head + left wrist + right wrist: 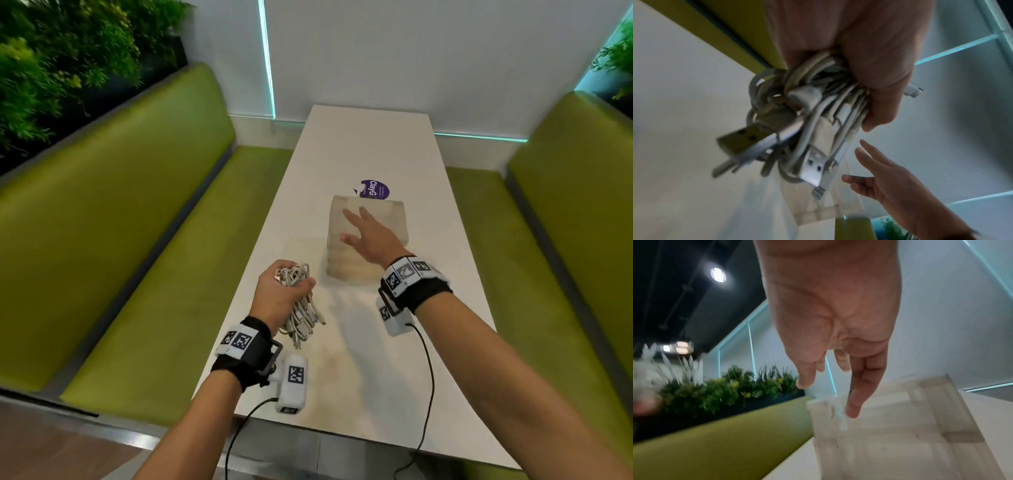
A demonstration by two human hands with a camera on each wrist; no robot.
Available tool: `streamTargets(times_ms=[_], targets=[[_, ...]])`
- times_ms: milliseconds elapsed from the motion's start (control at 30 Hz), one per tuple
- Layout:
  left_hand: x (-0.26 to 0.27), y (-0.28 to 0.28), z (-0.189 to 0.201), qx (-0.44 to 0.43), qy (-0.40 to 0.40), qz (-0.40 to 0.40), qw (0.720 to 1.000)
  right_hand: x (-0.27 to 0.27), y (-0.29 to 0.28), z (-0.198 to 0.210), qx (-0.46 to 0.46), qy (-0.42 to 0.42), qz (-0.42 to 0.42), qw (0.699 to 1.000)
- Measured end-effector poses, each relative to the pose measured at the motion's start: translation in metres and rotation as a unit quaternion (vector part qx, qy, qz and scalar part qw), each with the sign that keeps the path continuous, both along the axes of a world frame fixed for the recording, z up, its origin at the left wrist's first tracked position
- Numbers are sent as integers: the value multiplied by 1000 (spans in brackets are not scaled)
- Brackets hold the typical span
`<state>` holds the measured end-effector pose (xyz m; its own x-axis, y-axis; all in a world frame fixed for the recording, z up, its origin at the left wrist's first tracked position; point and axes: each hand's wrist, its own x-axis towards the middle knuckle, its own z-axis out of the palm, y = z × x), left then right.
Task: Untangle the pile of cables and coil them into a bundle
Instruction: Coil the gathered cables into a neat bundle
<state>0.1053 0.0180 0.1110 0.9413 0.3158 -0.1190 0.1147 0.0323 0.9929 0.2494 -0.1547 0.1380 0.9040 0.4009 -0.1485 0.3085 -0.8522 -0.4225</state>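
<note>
My left hand (pixel 281 294) grips a bundle of white cables (pixel 301 308) just above the left side of the white table (pixel 428 359). Loops and USB plugs hang below the fist; in the left wrist view the cables (pixel 813 123) fill my palm, plugs pointing down. My right hand (pixel 366 233) hovers open, fingers spread, over a clear plastic box (pixel 346 267) at the table's middle. In the right wrist view the fingers (pixel 857 395) point down at the box (pixel 900 431), and I cannot tell whether they touch it.
A purple round sticker (pixel 375 189) lies beyond the box. Green padded benches (pixel 144 240) flank the table on both sides. Plants (pixel 61 61) line the wall behind the left bench. Black wrist-camera leads (pixel 430 387) trail off the near table edge.
</note>
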Motion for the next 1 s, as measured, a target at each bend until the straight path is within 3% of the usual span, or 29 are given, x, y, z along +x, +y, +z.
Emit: streamTargets(times_ms=[67, 200, 333, 467, 600, 667, 767, 900, 933, 1000], targets=[[2, 3, 0, 30, 1, -4, 1000, 8, 11, -14, -35, 12, -6, 999], [5, 15, -5, 118, -7, -36, 992, -15, 17, -22, 27, -38, -56, 997], [4, 17, -2, 222, -24, -114, 968, -55, -2, -19, -6, -50, -25, 998], [-1, 8, 7, 307, 7, -236, 922, -89, -54, -29, 67, 14, -14, 998], [-13, -9, 3, 407, 52, -370, 833, -118, -91, -41, 135, 10, -13, 991], [-21, -15, -2, 419, 66, -399, 813, -126, -100, -42, 155, 23, -20, 987], [-31, -18, -7, 414, 69, -400, 815, -137, -103, -41, 167, 19, -23, 985], [-35, -17, -13, 368, 54, -376, 849, -147, -104, -42, 184, 22, -20, 982], [-34, -16, -14, 354, 52, -374, 856, -152, -104, -42, 177, -2, -20, 984], [-34, -17, -15, 339, 60, -373, 862, -169, -99, -42, 171, -132, -47, 975]])
